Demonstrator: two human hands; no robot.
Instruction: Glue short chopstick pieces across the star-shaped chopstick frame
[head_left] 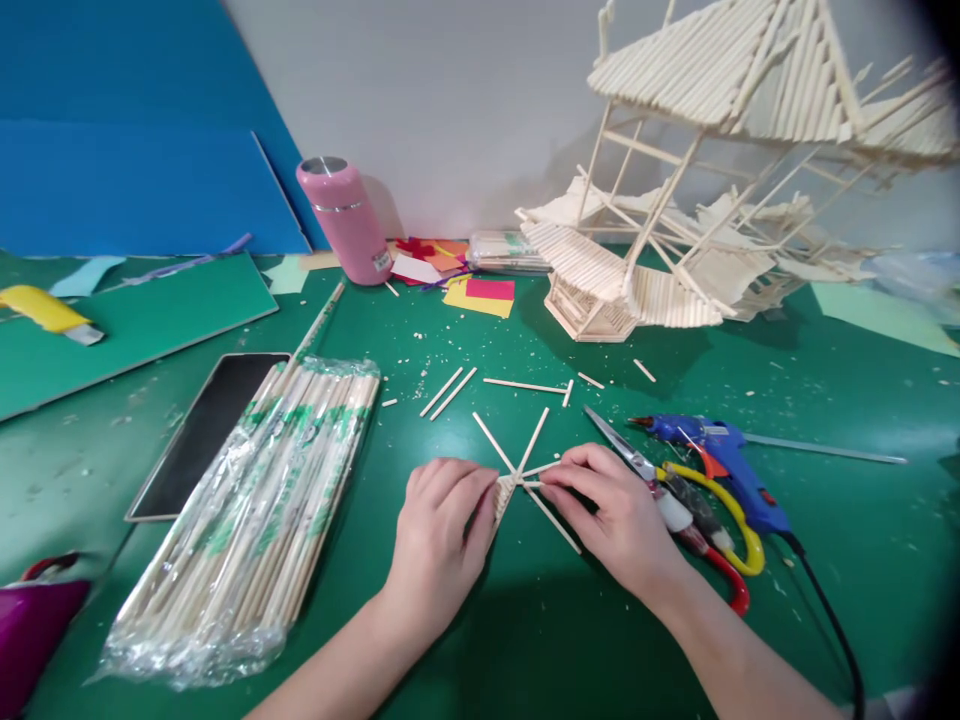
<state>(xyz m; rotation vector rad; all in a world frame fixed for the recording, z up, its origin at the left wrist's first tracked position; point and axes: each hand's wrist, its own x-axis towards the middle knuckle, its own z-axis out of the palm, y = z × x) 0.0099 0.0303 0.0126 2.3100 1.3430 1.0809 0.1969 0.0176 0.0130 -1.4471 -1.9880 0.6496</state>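
Note:
Thin wooden sticks meet at one centre in a star-shaped stick frame [535, 436] low over the green table. One wedge of it, beside my left hand [444, 520], is filled with short sticks laid side by side. My left hand is closed, its thumb and fingers pinching the frame's left edge. From the other side, my right hand [609, 505] pinches a thin wooden stick [531, 485] close to the centre; I cannot tell whether it is joined there. Several loose cut sticks [525, 384] lie just behind the frame.
Scissors [622, 440] and a blue glue gun [720, 450] with a cord lie at right. A plastic-wrapped bundle of sticks [255, 510] partly covers a dark tablet [202, 430]. Behind stand a pink flask [346, 220] and a stick-built pavilion model [675, 200]. A yellow cutter [45, 308] lies far left.

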